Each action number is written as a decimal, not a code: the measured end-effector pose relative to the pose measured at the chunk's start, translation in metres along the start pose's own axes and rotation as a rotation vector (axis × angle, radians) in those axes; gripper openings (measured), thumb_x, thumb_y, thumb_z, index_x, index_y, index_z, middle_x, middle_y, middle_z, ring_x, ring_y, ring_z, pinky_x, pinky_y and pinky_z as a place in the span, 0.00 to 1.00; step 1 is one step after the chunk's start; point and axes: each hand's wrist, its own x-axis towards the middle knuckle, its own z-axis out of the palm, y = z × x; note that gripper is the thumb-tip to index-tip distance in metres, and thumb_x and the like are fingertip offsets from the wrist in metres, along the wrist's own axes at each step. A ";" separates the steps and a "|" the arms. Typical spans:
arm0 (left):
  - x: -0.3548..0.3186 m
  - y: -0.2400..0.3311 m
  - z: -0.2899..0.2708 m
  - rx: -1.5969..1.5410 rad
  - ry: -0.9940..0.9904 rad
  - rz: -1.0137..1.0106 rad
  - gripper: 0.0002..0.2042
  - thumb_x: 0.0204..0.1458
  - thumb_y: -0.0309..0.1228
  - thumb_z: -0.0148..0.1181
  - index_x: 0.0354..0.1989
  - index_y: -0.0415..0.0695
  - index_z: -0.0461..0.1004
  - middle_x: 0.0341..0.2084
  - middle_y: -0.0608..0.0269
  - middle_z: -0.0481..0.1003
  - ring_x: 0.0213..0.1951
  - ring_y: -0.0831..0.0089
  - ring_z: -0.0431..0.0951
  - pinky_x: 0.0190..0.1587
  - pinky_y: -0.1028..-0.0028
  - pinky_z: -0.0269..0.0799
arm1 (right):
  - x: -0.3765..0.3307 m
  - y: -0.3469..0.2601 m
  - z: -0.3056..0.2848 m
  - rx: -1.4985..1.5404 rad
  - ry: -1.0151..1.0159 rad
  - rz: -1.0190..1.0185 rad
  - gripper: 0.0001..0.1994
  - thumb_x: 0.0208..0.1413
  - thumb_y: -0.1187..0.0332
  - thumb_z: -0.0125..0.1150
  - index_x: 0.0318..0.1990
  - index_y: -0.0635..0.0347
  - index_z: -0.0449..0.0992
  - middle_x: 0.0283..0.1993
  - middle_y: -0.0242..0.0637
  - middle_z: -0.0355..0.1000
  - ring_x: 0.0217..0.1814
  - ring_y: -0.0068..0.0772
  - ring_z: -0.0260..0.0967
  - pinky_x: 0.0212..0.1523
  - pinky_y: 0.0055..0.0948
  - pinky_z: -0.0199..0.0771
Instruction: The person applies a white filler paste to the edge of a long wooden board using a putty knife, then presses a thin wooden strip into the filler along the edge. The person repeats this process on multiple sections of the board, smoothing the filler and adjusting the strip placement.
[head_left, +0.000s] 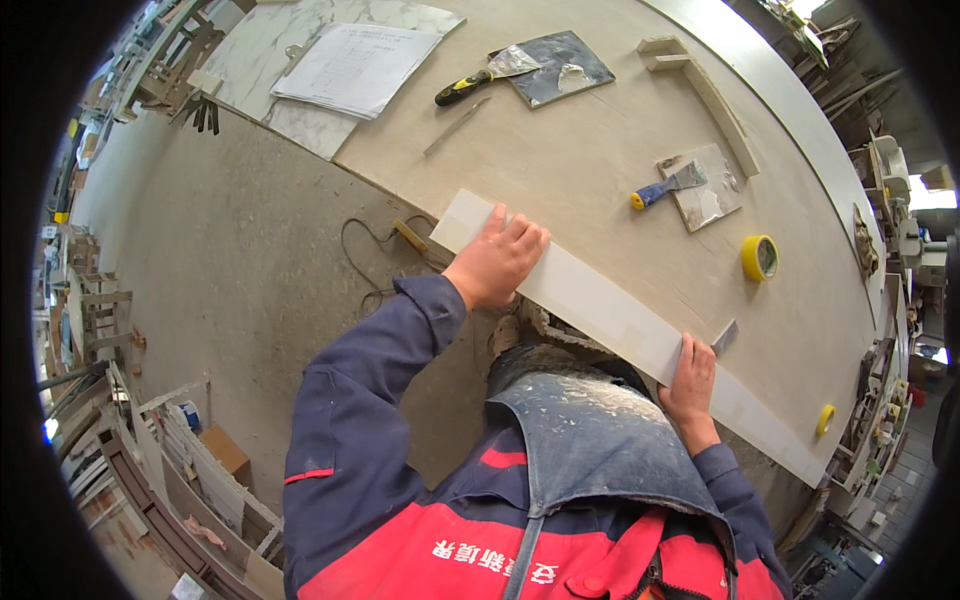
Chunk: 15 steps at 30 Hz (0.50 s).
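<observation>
The left hand (497,262) lies flat, fingers spread wide, pressing down on the left part of a long pale strip (620,322) that runs along the near edge of the tabletop (580,170). Further right, the right hand (692,378) rests on the same strip with its fingers closed around a small grey blade (726,336), apparently a scraper, whose tip touches the strip's far edge.

To do this well, the flat hand should probably keep even pressure so the strip does not slide, while the blade is held low along the joint rather than digging in. The strip sits right at the tabletop's rim, so any push towards the body could tip it off.

Behind the strip there is open surface for moving. From left to right stand a sheaf of papers (357,66) on a marbled slab (262,50), a yellow-handled putty knife (482,78) beside a dark tile (560,66), a blue-handled putty knife (668,186) on a pale tile (706,192), and a yellow tape roll (760,257). All lie well apart from the hands. A second tape roll (825,419) sits near the strip's right end, where room is tightest.
</observation>
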 end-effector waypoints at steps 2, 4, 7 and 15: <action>-0.001 -0.001 0.004 0.026 0.044 0.002 0.38 0.41 0.31 0.67 0.67 0.38 0.66 0.55 0.54 0.68 0.63 0.55 0.65 0.71 0.45 0.56 | 0.000 0.000 0.001 -0.013 0.002 -0.006 0.48 0.35 0.76 0.68 0.71 0.67 0.58 0.64 0.52 0.59 0.70 0.61 0.56 0.75 0.52 0.55; -0.001 -0.001 0.006 0.046 0.069 0.009 0.38 0.42 0.31 0.67 0.67 0.37 0.66 0.54 0.54 0.68 0.62 0.56 0.65 0.70 0.45 0.56 | -0.001 -0.001 0.002 -0.020 0.001 -0.004 0.47 0.34 0.77 0.66 0.71 0.68 0.58 0.64 0.53 0.59 0.70 0.61 0.56 0.76 0.52 0.54; -0.001 -0.002 0.006 0.057 0.063 0.019 0.37 0.41 0.32 0.67 0.66 0.37 0.67 0.54 0.54 0.68 0.62 0.56 0.66 0.69 0.45 0.57 | -0.001 0.001 0.005 -0.030 0.020 -0.015 0.47 0.34 0.78 0.64 0.71 0.69 0.58 0.64 0.53 0.60 0.70 0.60 0.56 0.76 0.53 0.54; 0.001 -0.004 0.003 -0.022 0.024 0.038 0.39 0.40 0.32 0.68 0.66 0.36 0.66 0.54 0.54 0.68 0.62 0.56 0.65 0.70 0.44 0.56 | -0.001 0.004 0.005 -0.016 0.023 -0.023 0.47 0.32 0.79 0.63 0.70 0.70 0.59 0.63 0.52 0.61 0.68 0.60 0.57 0.76 0.51 0.54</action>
